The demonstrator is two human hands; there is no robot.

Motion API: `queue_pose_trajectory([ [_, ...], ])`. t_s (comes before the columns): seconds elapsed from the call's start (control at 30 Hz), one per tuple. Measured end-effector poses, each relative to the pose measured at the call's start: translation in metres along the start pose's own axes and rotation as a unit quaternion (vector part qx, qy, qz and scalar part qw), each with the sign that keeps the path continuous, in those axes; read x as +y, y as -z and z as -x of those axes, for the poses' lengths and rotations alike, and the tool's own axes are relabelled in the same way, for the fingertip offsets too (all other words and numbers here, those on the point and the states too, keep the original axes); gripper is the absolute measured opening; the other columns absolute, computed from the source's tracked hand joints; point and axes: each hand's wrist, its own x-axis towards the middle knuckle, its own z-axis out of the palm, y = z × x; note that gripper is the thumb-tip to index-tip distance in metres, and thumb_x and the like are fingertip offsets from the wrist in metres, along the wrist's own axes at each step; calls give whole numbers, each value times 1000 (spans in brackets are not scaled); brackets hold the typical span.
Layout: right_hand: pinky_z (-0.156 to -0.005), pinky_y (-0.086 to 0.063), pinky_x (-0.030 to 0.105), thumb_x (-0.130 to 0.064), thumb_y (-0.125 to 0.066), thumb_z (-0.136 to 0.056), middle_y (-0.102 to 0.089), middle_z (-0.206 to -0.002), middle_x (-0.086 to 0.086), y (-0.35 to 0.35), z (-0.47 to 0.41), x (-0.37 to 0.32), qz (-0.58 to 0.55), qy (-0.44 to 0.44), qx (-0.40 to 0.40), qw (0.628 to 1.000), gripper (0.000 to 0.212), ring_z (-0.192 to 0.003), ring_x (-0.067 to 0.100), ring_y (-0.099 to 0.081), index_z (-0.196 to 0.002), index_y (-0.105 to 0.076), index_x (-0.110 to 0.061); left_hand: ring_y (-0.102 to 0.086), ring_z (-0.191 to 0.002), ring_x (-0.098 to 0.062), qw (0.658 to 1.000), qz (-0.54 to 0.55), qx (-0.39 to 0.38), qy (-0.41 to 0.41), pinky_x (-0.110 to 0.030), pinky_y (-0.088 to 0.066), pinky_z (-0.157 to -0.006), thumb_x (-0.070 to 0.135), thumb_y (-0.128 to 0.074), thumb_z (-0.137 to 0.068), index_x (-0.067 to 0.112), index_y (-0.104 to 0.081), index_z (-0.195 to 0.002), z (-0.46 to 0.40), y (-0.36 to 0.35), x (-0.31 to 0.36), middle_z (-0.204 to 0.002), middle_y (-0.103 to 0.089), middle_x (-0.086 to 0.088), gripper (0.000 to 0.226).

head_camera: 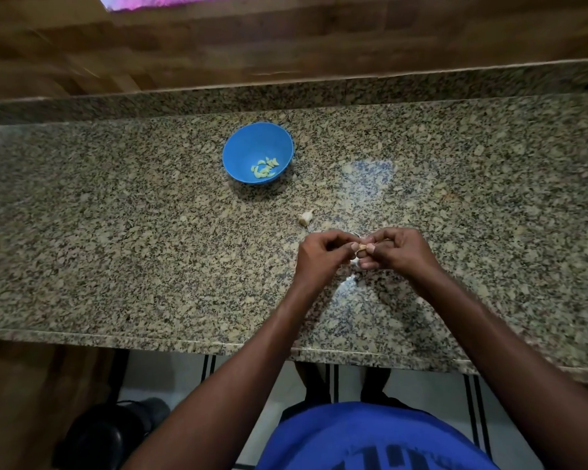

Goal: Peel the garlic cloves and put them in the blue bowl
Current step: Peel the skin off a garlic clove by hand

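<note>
A person in a blue shirt (370,435) stands at a speckled granite counter (116,232), both hands raised just above the stone and drawn close together over a single garlic clove (363,246). The left hand (323,256) has its fingers curled in, thumb and fingertips pinching one end of the clove; the right hand (399,249) pinches the other end in the same way, its fingers bent tight over the top. The clove shows only as a small pale tan sliver between the two thumbs, so whether its skin is partly off cannot be told.

The blue bowl (248,144) sits on the counter beyond the hands and to their left, well apart from them. A small heap of peeled cloves (265,168), pale yellow-green, lies at the near side of the bowl's bottom.

Between the bowl and the hands, much nearer the hands, a whitish garlic piece (305,217) rests on the stone; it is too small to say if it is an unpeeled clove or a scrap of skin. A pale fleck of something lies directly under the hands.

Beyond the bowl, the counter's raised back edge meets a wood-grain wall (286,45).
</note>
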Motion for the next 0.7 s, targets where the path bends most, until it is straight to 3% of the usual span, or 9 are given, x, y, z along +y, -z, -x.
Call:
queue_pose_trajectory([
  [0.17,-69,-65,37,0,-72,-90,-75,-85,20,0,7,1,27,59,38,997,11,-74,32,-76,-97,-66,6,-76,-88,-30,1000,-20,-4,1,-44,-64,-82,13,-80,-88,11,-78,-96,-2,-2,7,-88,-77,-8,9],
  [0.3,-67,-64,35,-4,-78,-88,-75,-80,12,-5,7,4,106,113,80,985,10,-71,23,-76,-91,-69,-3,-76,-80,-22,999,-14,18,28,-39,-65,-79,9,-81,-86,6,-77,-93,-4,-6,17,-84,-78,-9,8],
  [0.43,-55,-50,15,-3,-76,-86,-66,-72,0,-13,9,10,300,248,150,909,12,-62,9,-63,-82,-67,-10,-74,-73,-17,995,4,44,86,-29,-63,-72,3,-78,-86,1,-76,-92,-6,-14,25,-85,-78,-11,7],
  [0.5,-51,-48,19,1,-73,-87,-62,-68,-1,-16,12,15,355,302,153,871,18,-57,8,-56,-79,-63,-12,-73,-71,-17,991,18,57,118,-28,-62,-69,0,-78,-86,-2,-75,-93,-9,-17,28,-86,-77,-14,8],
  [0.57,-52,-50,22,2,-72,-88,-61,-68,0,-15,11,19,375,322,150,857,21,-56,10,-55,-79,-61,-14,-73,-71,-17,989,26,65,132,-25,-61,-66,0,-78,-86,-2,-74,-93,-10,-19,29,-86,-76,-15,9],
  [0.63,-52,-52,24,-1,-73,-88,-64,-69,1,-11,8,17,354,293,145,876,16,-56,11,-60,-81,-64,-11,-74,-74,-18,992,8,63,108,-26,-61,-67,2,-78,-86,0,-74,-93,-9,-19,28,-86,-76,-13,9],
  [0.7,-55,-59,27,-5,-75,-89,-71,-74,8,-4,2,11,234,190,128,945,7,-61,17,-70,-86,-69,-6,-73,-78,-16,996,-26,52,61,-28,-62,-70,6,-79,-86,3,-74,-92,-7,-18,24,-87,-76,-10,8],
])
